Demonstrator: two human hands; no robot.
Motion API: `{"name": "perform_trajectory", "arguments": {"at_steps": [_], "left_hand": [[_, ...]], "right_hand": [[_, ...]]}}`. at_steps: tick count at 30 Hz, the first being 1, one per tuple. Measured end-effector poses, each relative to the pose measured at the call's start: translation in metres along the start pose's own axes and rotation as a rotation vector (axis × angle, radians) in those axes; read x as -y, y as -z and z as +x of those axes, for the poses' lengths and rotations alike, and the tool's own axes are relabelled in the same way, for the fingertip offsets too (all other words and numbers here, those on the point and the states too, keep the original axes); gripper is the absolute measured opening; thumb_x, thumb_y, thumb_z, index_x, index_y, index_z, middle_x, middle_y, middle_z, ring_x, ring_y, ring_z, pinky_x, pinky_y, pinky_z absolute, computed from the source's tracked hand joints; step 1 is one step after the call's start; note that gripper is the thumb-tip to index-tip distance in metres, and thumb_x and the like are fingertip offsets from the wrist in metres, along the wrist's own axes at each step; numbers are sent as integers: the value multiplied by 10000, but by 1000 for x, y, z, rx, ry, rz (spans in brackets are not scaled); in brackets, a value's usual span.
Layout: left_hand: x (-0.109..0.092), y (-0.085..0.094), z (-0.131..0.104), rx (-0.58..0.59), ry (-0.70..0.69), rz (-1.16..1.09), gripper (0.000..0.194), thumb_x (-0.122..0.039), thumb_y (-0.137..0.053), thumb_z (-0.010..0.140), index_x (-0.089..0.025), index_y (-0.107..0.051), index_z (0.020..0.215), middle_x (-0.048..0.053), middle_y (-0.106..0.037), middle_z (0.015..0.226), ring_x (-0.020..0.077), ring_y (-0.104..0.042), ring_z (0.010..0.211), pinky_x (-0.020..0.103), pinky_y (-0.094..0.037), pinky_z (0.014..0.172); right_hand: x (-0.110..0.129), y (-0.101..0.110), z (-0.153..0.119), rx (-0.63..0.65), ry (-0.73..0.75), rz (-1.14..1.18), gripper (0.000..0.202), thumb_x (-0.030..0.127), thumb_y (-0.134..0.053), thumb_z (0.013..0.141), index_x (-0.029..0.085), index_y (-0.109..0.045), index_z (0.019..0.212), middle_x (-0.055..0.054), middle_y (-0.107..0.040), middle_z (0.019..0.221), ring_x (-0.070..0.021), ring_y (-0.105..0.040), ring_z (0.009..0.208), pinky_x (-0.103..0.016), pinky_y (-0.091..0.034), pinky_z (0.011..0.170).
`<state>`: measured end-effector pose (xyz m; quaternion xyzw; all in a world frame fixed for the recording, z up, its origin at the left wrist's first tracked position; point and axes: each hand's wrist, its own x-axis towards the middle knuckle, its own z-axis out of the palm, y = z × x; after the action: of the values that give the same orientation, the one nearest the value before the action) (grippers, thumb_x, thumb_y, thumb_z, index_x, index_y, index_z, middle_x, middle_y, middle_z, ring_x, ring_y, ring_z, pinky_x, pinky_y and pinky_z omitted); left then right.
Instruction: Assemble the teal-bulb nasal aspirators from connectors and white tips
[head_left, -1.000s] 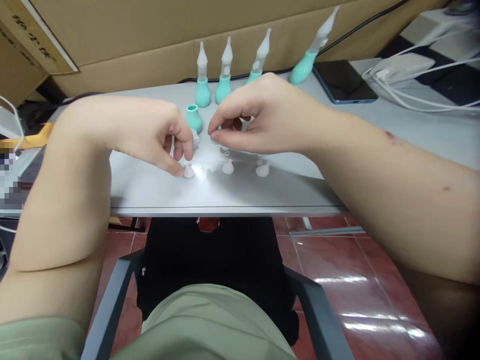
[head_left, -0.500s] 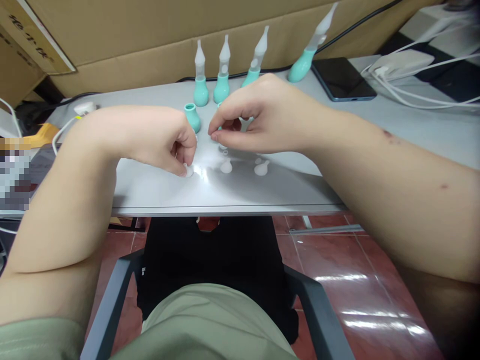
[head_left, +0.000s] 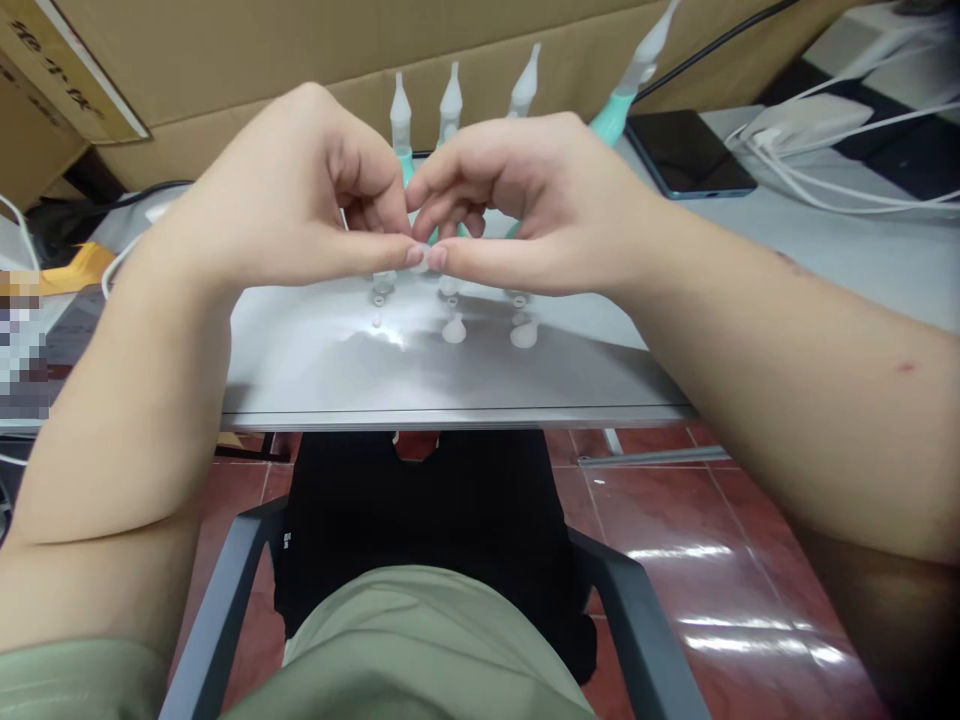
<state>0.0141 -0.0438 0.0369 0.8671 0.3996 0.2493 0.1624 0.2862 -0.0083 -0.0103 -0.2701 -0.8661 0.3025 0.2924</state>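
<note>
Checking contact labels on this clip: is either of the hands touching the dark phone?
No, the phone lies off to the right, while the left hand and right hand meet at a small whitish piece.

Small translucent white piece (head_left: pixel 421 258): held up over the middle of the grey tabletop (head_left: pixel 322 360), mostly covered, shape unclear. Two white teardrop-shaped pieces (head_left: pixel 454 328) lie nearer the front edge, apart. Three small white rings (head_left: pixel 379 301) spaced left to right behind that line; tiny white round piece (head_left: pixel 377 321) in front of the leftmost ring. Clear cylindrical parts (head_left: pixel 384 281) behind the rings, partly hidden. Toward back edge, four white-tipped clear tubes (head_left: pixel 401 120), tips up; rightmost slants right, teal bulb (head_left: pixel 613 118) below.
</note>
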Motion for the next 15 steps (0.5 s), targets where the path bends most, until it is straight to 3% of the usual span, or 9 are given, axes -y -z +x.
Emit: {"name": "perform_trajectory", "arguments": {"at_steps": [4,7,10,13,15], "left_hand": [[-2,-5,0,-73,-14,-52,327,-494,-1038,937,-229,-894,810,47,-845,814,167,-586,749,414,-417,746],[-4,-4,1,-59,27,-47,294,-467,-994,916,-226,-884,790,29,-803,753,147,-557,731,384,-393,711],[-4,1,2,46,83,33,264,-443,-920,913,-212,-875,794,2,-779,705,121,-554,687,347,-388,681],[-1,5,5,187,120,97,355,-556,-908,945,-205,-961,955,22,-878,804,150,-679,711,336,-471,714],[2,5,7,211,129,123,415,-611,-881,958,-209,-984,982,23,-872,791,148,-655,684,338,-480,727]], "right_hand": [[-1,-3,2,5,-4,8,297,403,-886,1018,291,-775,1269,-74,-930,1278,-261,-868,1174,-414,-688,1152],[-3,-4,2,-16,-9,-29,237,386,-903,1032,300,-731,1169,-73,-914,1216,-267,-859,1134,-425,-678,1094],[-5,-4,4,-26,10,-58,289,462,-912,1032,302,-701,1150,-67,-877,1162,-263,-839,1103,-426,-652,1049],[-6,-4,6,-17,-1,-117,267,470,-882,1056,300,-704,1159,-85,-892,1240,-270,-827,1137,-436,-643,1071],[-4,-5,7,14,3,-133,243,465,-867,1084,295,-705,1148,-101,-908,1324,-277,-833,1182,-440,-646,1094]]}}
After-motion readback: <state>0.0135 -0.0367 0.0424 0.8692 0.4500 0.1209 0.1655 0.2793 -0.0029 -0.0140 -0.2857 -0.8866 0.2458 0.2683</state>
